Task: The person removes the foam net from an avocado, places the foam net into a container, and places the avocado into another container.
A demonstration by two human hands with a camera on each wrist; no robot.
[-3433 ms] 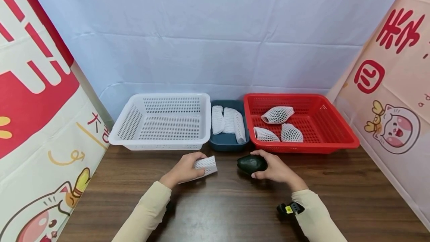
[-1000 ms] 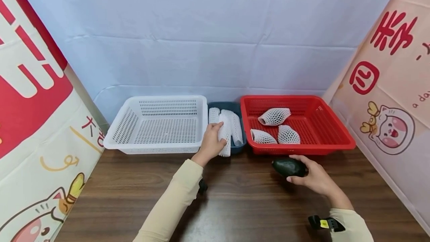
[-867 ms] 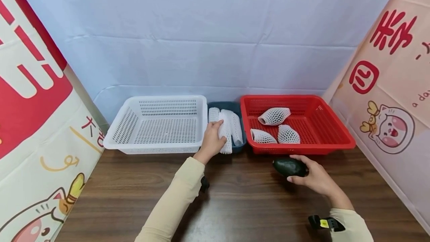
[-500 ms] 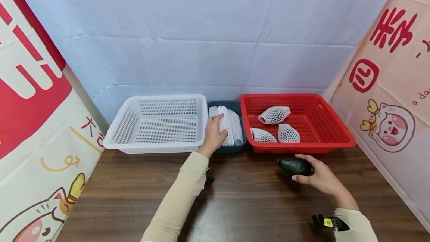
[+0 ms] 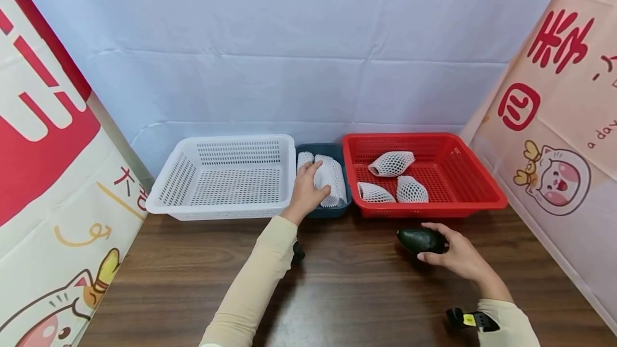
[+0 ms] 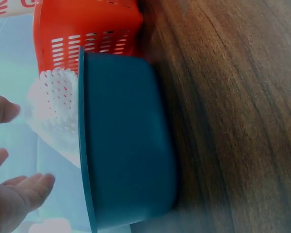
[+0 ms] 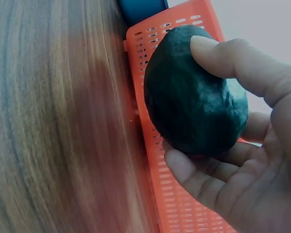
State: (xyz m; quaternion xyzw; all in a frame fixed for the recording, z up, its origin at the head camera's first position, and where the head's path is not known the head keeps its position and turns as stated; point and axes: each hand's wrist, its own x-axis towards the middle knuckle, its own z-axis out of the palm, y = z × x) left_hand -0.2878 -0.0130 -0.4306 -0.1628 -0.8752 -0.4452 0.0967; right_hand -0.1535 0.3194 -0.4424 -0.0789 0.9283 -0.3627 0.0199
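My left hand (image 5: 306,193) hovers over the blue tray (image 5: 331,213), its thumb and fingers apart and nothing between them. White foam net sleeves (image 5: 329,175) lie in the tray beneath and beside it. In the left wrist view the fingertips (image 6: 41,187) stand clear of the sleeve (image 6: 56,107) at the tray's rim. My right hand (image 5: 460,255) grips a dark green avocado (image 5: 420,240) above the table, in front of the red basket. The right wrist view shows the thumb on one side of the avocado (image 7: 191,97) and fingers on the other.
A white basket (image 5: 219,213) stands left of the tray. The red basket (image 5: 434,210) on the right holds several net-covered pieces, one a netted fruit (image 5: 392,164). Cloth backdrops rise behind and at both sides of the wooden table (image 5: 356,299).
My left hand carried a foam net sleeve from the table into the blue tray and has let it go. The right hand moved right with the avocado.
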